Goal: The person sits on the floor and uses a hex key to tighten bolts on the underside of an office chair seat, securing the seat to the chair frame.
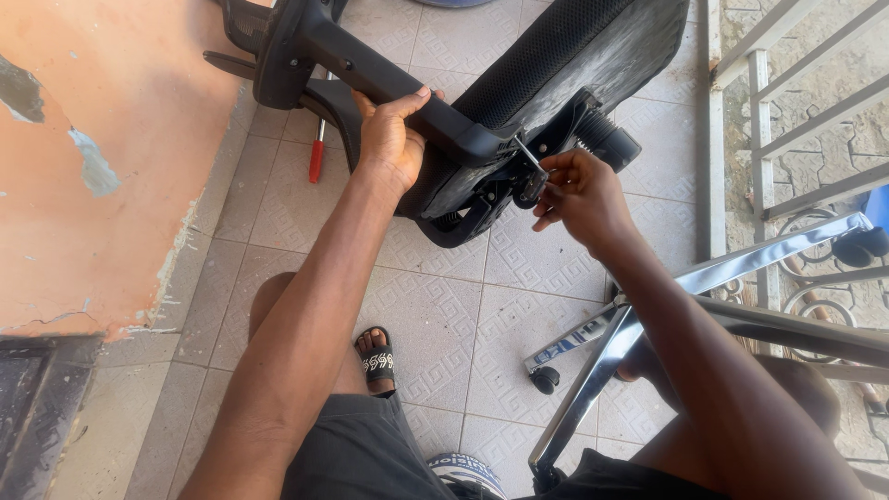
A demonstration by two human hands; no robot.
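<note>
The office chair seat (565, 56) lies overturned on the tiled floor (482, 306) at the far side of the scene, its mesh-textured black underside turned up and its black mechanism plate (482, 190) facing the person. A black plastic armrest bracket (370, 69) runs from the far left down toward the middle of the seat, where it meets the mechanism.

The left hand (389, 139) is wrapped around that bracket — fingers curled over the top of it, thumb beneath — in a firm closed grip. The right hand (579, 190) sits just right of the mechanism, its fingers pinched narrowly around a slim metal hex key (531, 157), whose short end points into the joint where the bracket meets the seat. The hand is closed on the tool, not spread.

Just beyond the right hand, a black ribbed cylinder (607, 134) juts from the seat's underside. On the floor at the far left, partly hidden under the bracket, lies a screwdriver with a red handle (317, 159).

Nearer and to the right, the chrome chair base (639, 324) rests on its side — its shiny legs spread across the tiles, one small black caster (544, 378) touching the floor and another caster (857, 245) at the far right. A white metal railing (759, 111) stands along the right edge. The person's foot in a black sandal (375, 359) rests on the tiles between the arms, and a peeling orange wall (102, 157) fills the left.
</note>
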